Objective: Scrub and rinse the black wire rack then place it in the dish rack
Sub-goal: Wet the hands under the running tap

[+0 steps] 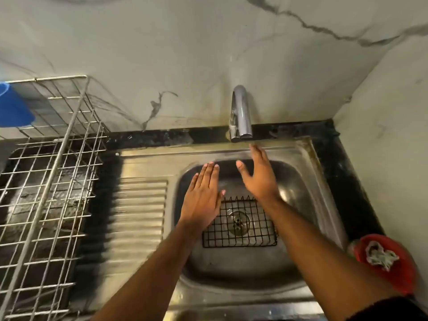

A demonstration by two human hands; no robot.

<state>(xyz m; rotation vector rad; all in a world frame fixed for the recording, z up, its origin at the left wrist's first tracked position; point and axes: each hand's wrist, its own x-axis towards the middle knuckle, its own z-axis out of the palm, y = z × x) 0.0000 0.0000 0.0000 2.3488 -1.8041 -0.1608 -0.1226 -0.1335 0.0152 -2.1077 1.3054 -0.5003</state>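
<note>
Black wire rack (239, 224) partly hidden by hands.

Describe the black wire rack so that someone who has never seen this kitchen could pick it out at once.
Start at the steel sink under the chrome tap. On the bottom of its basin, over the round drain, lies the black wire rack, flat and partly hidden by the left hand. It is black and small, unlike the big silver dish rack on the counter to the left.
</note>
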